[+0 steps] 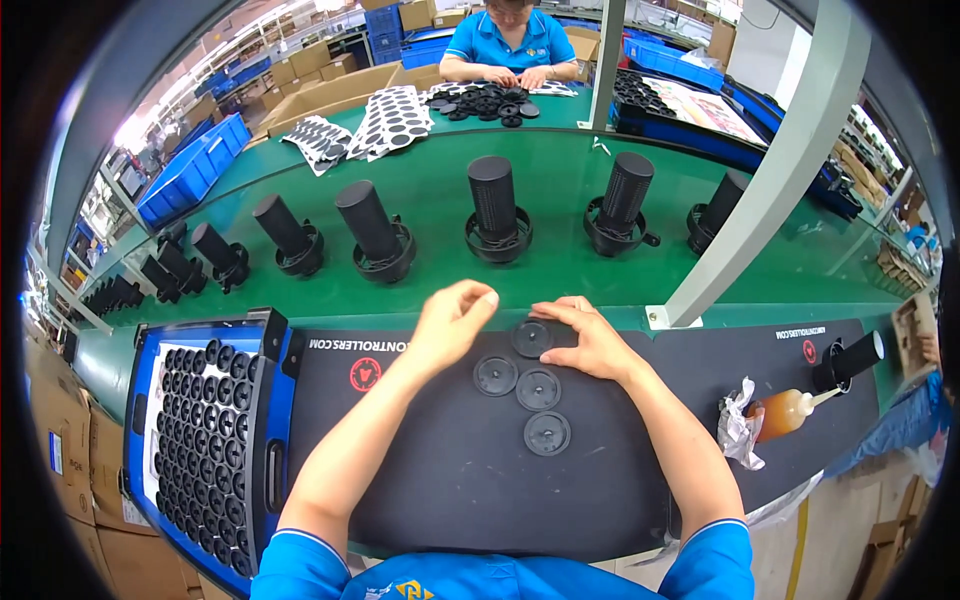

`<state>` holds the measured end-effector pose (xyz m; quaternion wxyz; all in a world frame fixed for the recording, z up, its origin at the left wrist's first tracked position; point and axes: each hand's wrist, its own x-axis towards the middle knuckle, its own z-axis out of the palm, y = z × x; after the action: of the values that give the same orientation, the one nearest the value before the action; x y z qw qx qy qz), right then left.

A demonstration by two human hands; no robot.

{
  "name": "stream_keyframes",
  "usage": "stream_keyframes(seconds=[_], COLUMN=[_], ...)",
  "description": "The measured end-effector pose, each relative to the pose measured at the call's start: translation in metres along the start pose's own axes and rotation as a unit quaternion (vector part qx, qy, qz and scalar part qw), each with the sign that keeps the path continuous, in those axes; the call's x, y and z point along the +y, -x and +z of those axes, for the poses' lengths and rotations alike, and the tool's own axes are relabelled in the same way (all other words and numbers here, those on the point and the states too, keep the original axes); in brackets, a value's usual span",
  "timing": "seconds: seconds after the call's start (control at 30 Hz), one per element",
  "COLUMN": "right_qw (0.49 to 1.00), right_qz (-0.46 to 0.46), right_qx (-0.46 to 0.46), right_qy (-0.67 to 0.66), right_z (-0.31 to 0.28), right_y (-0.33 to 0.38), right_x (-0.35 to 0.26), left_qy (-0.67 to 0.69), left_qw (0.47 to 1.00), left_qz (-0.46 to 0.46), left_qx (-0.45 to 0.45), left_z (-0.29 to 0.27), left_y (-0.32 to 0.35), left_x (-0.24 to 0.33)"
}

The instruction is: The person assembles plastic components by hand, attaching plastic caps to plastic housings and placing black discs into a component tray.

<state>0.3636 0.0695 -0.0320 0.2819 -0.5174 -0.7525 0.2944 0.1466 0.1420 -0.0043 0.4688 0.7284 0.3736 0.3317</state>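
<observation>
Reaching toward the far edge of the black counter (430,470), I have my right hand (592,340) spread about the rim of the farthest black disc (532,338), though whether it pinches I cannot tell; my left hand (450,322) hangs just beside, curled, thumb and forefinger close, anything between them hidden. Three more discs (539,389) lie nearer the front edge; a blue tray (277,410) of discs sits at the left end; an amber bottle (785,414) lies toward the right.
</observation>
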Motion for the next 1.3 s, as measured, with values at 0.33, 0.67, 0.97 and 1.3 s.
stream_keyframes(seconds=[0.33,0.67,0.97,1.3], right_qw=[0.901,0.664,0.709,0.629], right_qz=[-0.066,0.044,0.058,-0.019], right_qx=[0.199,0.316,0.295,0.232], right_qy=[-0.381,-0.677,-0.638,-0.742], right_z=[0.014,0.024,0.03,0.028], right_y=[0.012,0.04,0.044,0.041], right_x=[-0.032,-0.018,-0.013,-0.059], left_qy=[0.357,-0.039,0.126,0.755], left_qw=[0.907,0.956,0.957,0.646], left_qz=[-0.205,0.08,0.103,-0.106], left_qx=[-0.085,0.281,0.24,0.039], left_z=[0.037,0.012,0.036,-0.006], left_y=[0.008,-0.076,-0.146,-0.037], left_x=[0.016,0.001,0.014,0.017])
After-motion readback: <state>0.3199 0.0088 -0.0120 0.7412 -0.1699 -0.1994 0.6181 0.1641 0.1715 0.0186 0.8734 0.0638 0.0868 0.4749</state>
